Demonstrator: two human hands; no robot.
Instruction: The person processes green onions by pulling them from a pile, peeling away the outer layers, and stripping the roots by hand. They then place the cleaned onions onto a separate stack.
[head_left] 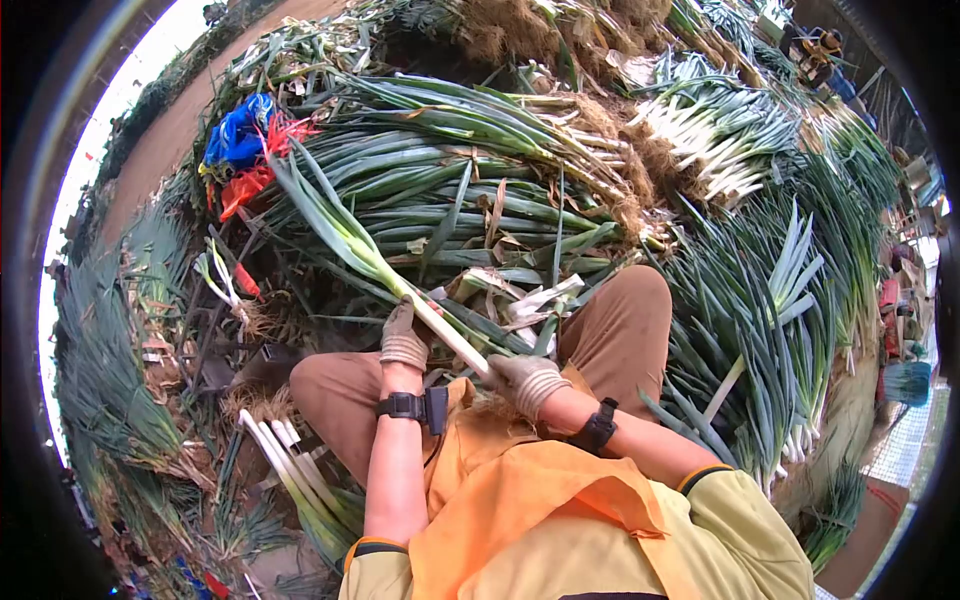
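I sit among heaps of green onions and hold one long green onion (352,245) across my lap, its leaves pointing up and to the left. My left hand (402,338), in a grey glove, grips the white stalk at its middle. My right hand (525,380), also gloved, closes on the root end of the same stalk near my orange apron (520,490). A black band sits on each wrist.
A big pile of untrimmed green onions (460,170) lies ahead of my knees. Cleaned white stalks (300,470) lie by my left thigh, more onions (770,330) at the right. A blue and red bag bundle (245,140) rests at the upper left.
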